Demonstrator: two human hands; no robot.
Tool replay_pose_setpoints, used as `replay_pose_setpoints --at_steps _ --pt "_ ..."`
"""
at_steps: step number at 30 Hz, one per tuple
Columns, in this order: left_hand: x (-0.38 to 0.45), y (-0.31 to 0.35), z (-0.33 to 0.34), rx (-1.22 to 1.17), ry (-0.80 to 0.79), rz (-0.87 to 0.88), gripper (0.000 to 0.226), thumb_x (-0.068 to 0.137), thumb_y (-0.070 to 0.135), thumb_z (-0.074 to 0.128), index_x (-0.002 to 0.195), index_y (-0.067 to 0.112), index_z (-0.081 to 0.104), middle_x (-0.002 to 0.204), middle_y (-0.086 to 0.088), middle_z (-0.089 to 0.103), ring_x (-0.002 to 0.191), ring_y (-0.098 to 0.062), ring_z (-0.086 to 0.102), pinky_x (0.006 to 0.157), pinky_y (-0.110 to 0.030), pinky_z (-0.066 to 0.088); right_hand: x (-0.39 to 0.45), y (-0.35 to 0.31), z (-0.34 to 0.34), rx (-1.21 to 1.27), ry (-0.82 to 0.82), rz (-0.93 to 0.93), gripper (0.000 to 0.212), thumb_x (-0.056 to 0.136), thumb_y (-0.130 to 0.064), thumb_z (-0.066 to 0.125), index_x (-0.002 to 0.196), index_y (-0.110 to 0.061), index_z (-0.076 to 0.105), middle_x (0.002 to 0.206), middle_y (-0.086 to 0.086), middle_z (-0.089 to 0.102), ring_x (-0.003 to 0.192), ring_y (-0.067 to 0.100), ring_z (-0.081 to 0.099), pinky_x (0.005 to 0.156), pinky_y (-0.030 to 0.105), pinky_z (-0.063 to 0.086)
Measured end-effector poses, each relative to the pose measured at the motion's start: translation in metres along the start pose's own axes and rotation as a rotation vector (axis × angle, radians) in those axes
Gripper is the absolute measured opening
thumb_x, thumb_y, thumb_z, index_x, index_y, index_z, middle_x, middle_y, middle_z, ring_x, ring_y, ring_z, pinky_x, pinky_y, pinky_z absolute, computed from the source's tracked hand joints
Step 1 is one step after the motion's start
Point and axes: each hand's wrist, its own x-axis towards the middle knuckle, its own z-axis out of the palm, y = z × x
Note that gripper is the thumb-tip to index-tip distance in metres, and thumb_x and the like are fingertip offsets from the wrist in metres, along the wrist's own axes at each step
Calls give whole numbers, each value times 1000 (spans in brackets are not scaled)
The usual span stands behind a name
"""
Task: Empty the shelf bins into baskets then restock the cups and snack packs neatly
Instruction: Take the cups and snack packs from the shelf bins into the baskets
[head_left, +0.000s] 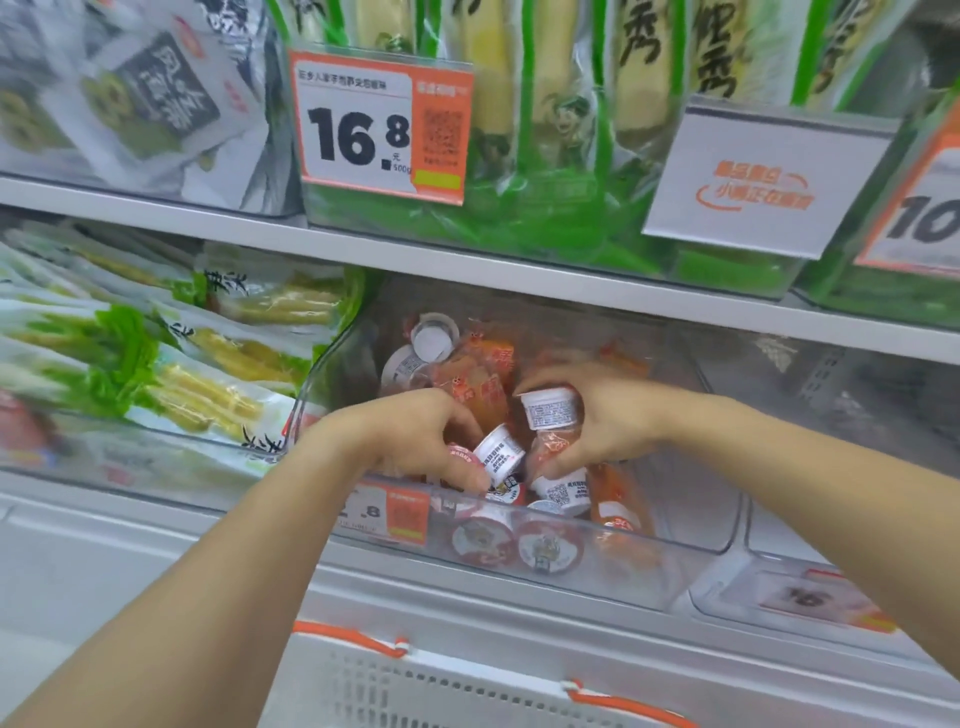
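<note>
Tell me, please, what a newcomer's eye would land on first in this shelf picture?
Probably the orange price tag reading 16.8, up on the top shelf's bin. Next, both hands in the clear bin below: the left hand and right hand each grip a small white cup.

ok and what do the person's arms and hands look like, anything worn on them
Both forearms are bare as far as the view shows, with no sleeves in sight. The left hand and right hand wear no gloves, and no rings, watch or bracelets show on the fingers or wrists.
</note>
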Motion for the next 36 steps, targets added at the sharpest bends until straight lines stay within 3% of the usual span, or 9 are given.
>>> replay_pose_setpoints --at_steps 4,9,14,18,22,26,28,32,36 --pt "13 7 12 -41 -29 -35 62 69 75 70 108 27 67 105 6 73 98 -14 68 92 -41 55 7 2 2 -21 1 23 94 48 -62 89 132 -41 53 129 -12 53 115 12 55 101 36 49" --pt "22 16 22 -48 -3 -19 39 86 56 68 94 18 66 79 6 67 70 -14 60 64 -28 48 7 9 2 25 75 69 85 57 -50 93 132 -41 53 129 -15 53 119 9 51 91 22 41" --pt "15 10 20 -157 106 -19 58 62 65 83 105 28 69 97 13 73 90 -6 67 87 -34 56 1 4 3 85 158 125 79 63 -44 92 132 -39 54 114 -20 53 103 4 53 84 21 41" --pt "10 9 19 -182 251 -21 71 57 61 88 115 27 65 110 17 66 102 0 61 94 -24 50 -9 -1 0 104 277 93 65 63 -41 90 120 -43 58 100 -22 65 88 0 62 75 19 49" --pt "0 22 11 -222 375 51 66 60 51 91 115 28 63 112 18 64 102 6 60 84 -7 46 -34 -7 -9 107 412 19 68 66 -40 88 127 -36 60 108 -17 71 96 0 65 87 21 52" --pt "-20 48 -2 -266 481 113 63 57 45 93 111 28 65 98 13 70 83 6 65 71 -10 48 -73 -14 -9 118 581 -172 66 71 -42 88 129 -26 62 115 -11 71 103 8 67 92 33 53" --pt "-34 70 -5 -282 470 162 61 57 43 94 108 29 64 94 10 71 78 3 67 71 -15 51 -100 -22 -10 70 698 -251 62 75 -42 87 128 -22 63 117 -8 69 105 12 65 91 34 52" --pt "-63 121 3 -280 397 290 60 55 51 89 106 32 63 97 11 73 87 -4 70 80 -27 57 -170 -30 -19 92 852 -334 56 78 -38 87 126 -17 65 119 -7 68 108 12 66 94 28 51" --pt "-68 176 49 -278 258 337 48 66 43 89 104 28 64 92 15 73 82 -2 70 76 -23 55 -265 -5 -30 271 756 -148 68 64 -39 93 125 -27 64 114 -18 70 103 0 67 92 17 49"
